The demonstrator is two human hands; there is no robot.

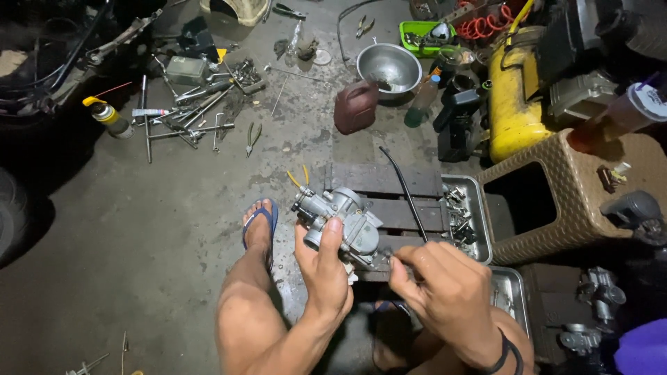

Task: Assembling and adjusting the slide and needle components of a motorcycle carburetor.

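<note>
Right hand (445, 281), fingers pinched on a small part, sits just right of the carburetor (340, 219), which the left hand (321, 267) clamps from below, its long axis tilted up-left.

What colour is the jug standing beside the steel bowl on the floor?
Dark red: the plastic jug by the round steel bowl, clearest in the head view.

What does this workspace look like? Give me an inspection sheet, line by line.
Surface: stained concrete floor; wooden pallet ahead.
Job's things: grey carburetor, held up.
Clutter: loose wrenches and hand tools, spray can, steel bowl, red jug, metal parts tray.
Grippers: left hand grips the carburetor; right hand pinches at its lower end, item too small to tell.
Cables: black hose across the pallet.
Surroundings: yellow tank, wicker stool.
</note>
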